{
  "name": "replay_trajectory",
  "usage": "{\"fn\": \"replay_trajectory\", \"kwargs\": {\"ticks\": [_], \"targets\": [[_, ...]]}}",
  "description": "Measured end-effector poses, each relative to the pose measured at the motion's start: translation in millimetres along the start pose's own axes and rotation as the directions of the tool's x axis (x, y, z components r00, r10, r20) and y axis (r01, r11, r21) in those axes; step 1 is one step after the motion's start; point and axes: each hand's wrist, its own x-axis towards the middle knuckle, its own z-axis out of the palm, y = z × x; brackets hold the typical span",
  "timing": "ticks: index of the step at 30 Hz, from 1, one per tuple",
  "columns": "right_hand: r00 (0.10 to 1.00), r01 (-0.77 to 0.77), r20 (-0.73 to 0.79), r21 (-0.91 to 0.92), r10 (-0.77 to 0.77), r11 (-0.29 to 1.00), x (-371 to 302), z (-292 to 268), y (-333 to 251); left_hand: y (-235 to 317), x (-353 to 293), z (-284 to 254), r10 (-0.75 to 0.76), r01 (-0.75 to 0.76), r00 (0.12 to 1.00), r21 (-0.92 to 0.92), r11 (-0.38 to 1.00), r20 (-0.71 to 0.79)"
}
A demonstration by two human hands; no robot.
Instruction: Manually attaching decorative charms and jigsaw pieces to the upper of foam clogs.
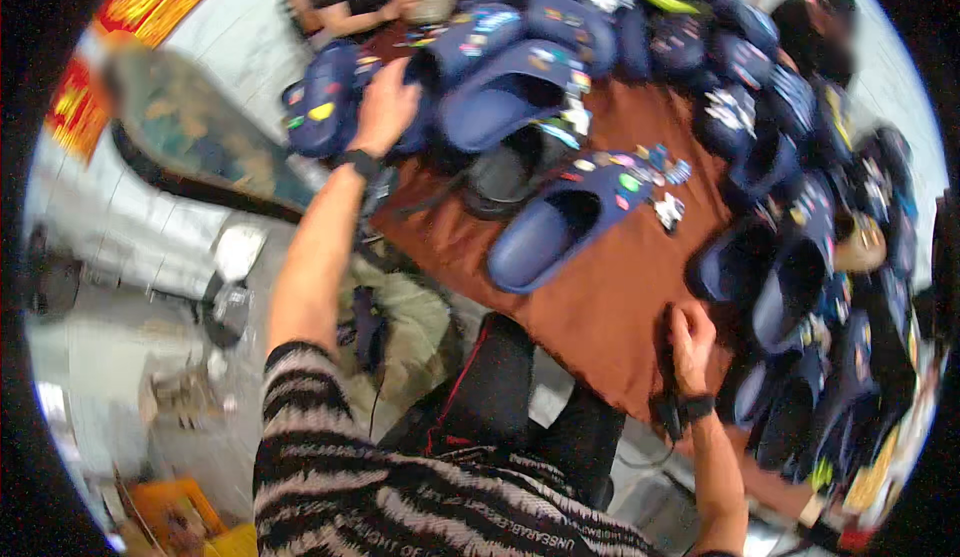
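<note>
My left hand (pixel 388 109) reaches to the far left of the table, its fingers closed over a navy clog (pixel 412 135) among other clogs; the fingertips are blurred. Beside it sits a large navy clog (pixel 487 107) with charms on its toe. A single navy clog (pixel 555 225) lies in the middle of the brown cloth, its heel toward me. Small colourful charms (pixel 660 167) and a white-and-black charm (pixel 669 212) lie by its toe. My right hand (pixel 692 345) rests curled near the cloth's right front edge; whatever is inside its fingers, if anything, is hidden.
Many navy clogs (pixel 795 277) crowd the brown cloth's (pixel 590 327) right side and back. A dark round container (pixel 505 169) stands behind the middle clog. Another person's hand (pixel 405 2) shows at the back left. A chair (pixel 200 137) with a patterned cushion stands left.
</note>
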Motion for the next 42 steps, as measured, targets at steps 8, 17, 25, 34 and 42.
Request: {"fn": "replay_trajectory", "kwargs": {"ticks": [8,17,25,34,42], "targets": [[1.0,0.017,0.002,0.008,-0.017,1.0,5,19,-9,38,-48,-56,-0.043,0.023,0.993,-0.173,0.985,-0.111],[1.0,-0.021,-0.003,-0.023,0.021,1.0,-3,12,-24,225,-169,-70,0.278,-0.28,0.959,-0.3,0.912,-0.048],[0.983,0.165,-0.057,-0.13,-0.173,0.978,-35,-37,-48,240,-188,4,0.183,-0.116,0.921,-0.206,0.972,0.344],[0.826,0.188,-0.472,-0.285,-0.308,0.94,3,-145,-52,217,-201,31,0.222,-0.211,0.879,-0.073,0.975,0.423],[0.932,-0.164,-0.352,-0.62,-0.085,0.768,46,-169,-35,227,-205,40,0.168,-0.198,0.923,0.051,0.979,0.345]]}}
